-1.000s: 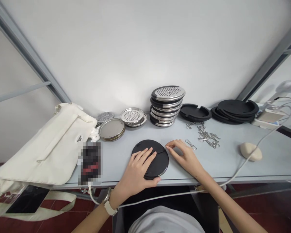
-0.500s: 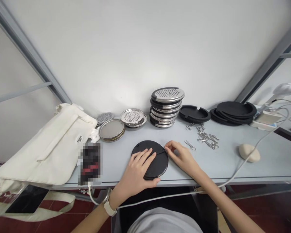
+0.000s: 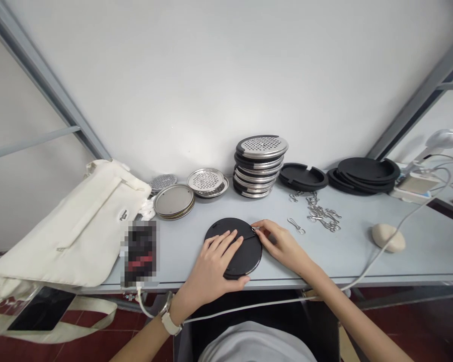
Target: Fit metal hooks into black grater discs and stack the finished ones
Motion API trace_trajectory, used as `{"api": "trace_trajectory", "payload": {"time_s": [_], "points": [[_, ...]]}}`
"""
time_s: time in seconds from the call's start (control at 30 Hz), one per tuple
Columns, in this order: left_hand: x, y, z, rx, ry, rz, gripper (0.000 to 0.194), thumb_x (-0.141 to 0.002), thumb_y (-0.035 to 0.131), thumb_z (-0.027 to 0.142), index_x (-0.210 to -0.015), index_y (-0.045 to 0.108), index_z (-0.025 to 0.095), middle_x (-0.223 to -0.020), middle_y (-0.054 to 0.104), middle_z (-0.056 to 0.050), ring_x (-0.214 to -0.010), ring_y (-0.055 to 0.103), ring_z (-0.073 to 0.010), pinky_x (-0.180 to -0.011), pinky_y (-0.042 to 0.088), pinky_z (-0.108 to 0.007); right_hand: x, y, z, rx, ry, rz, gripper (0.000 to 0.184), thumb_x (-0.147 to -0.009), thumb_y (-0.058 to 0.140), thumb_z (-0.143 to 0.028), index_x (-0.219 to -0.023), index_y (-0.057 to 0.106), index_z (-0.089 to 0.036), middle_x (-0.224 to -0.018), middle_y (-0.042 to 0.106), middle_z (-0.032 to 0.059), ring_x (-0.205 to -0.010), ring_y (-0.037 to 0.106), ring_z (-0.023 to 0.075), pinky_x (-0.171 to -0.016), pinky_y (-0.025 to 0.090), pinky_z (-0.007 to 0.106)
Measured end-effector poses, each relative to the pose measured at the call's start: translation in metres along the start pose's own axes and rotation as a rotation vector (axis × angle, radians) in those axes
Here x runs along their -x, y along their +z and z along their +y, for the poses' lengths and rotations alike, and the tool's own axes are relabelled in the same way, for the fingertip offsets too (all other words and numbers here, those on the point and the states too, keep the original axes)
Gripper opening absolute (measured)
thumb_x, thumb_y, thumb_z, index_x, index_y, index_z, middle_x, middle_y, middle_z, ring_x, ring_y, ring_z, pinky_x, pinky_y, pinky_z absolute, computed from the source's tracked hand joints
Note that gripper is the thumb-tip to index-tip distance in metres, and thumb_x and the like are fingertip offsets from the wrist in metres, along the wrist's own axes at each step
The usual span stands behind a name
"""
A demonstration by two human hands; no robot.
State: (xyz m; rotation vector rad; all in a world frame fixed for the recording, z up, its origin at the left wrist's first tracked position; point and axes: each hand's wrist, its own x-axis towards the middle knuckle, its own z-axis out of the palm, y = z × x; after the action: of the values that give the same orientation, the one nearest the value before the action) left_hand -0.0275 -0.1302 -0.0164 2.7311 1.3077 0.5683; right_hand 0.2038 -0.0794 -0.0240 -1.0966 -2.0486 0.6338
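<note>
A round black disc [image 3: 245, 255], with a thin seam running to its right rim, lies near the front of the grey table. Flat on top of it rests my left hand [image 3: 218, 264], fingers spread over the face and thumb along the near edge. At the disc's upper right rim, my right hand [image 3: 279, 244] pinches a small metal wire hook [image 3: 254, 229] between thumb and fingertips; most of it is hidden. A similar loose wire hook [image 3: 296, 225] lies just right of that hand, and several more wire hooks [image 3: 324, 216] are heaped behind it.
Perforated metal plates with black rims form a tall stack [image 3: 259, 171]. Left of it are perforated plates [image 3: 206, 181] and plain metal discs [image 3: 173, 199]; black trays [image 3: 368, 173] stand right. A white bag [image 3: 71, 226], pixelated object [image 3: 140, 254], beige stone-like object [image 3: 388, 236] and cable [image 3: 407, 218] also lie about.
My right fingertips have shifted slightly left and up along the disc's rim, and the hook in them shows more clearly now. My left hand stays on the disc.
</note>
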Motion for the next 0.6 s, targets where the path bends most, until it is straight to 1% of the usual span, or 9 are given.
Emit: {"api": "trace_trajectory", "payload": {"time_s": [0.17,0.6], "points": [[0.0009,-0.0007,0.0000,-0.004,-0.004,-0.004,0.081,-0.077,0.070,0.043,-0.147,0.036,0.020,-0.155,0.034,-0.009,-0.138,0.036,-0.0284,-0.112,0.030,-0.044,0.0019,-0.0034,-0.0019,0.011,-0.012,-0.038,0.022,-0.097,0.044,-0.026,-0.113,0.058,-0.019,-0.092,0.065,0.0065,-0.080,0.061,0.0187,-0.076,0.050,0.033],[-0.0002,-0.0002,-0.0009,0.013,0.006,0.008,0.081,-0.077,0.070,0.044,-0.147,0.036,0.021,-0.153,0.037,-0.009,-0.138,0.037,-0.0295,-0.111,0.032,-0.046,0.0022,-0.0062,-0.0013,-0.013,0.020,-0.068,0.026,-0.098,0.043,-0.032,-0.115,0.059,-0.020,-0.076,0.064,0.0028,-0.067,0.060,0.0172,-0.065,0.049,0.029]]}}
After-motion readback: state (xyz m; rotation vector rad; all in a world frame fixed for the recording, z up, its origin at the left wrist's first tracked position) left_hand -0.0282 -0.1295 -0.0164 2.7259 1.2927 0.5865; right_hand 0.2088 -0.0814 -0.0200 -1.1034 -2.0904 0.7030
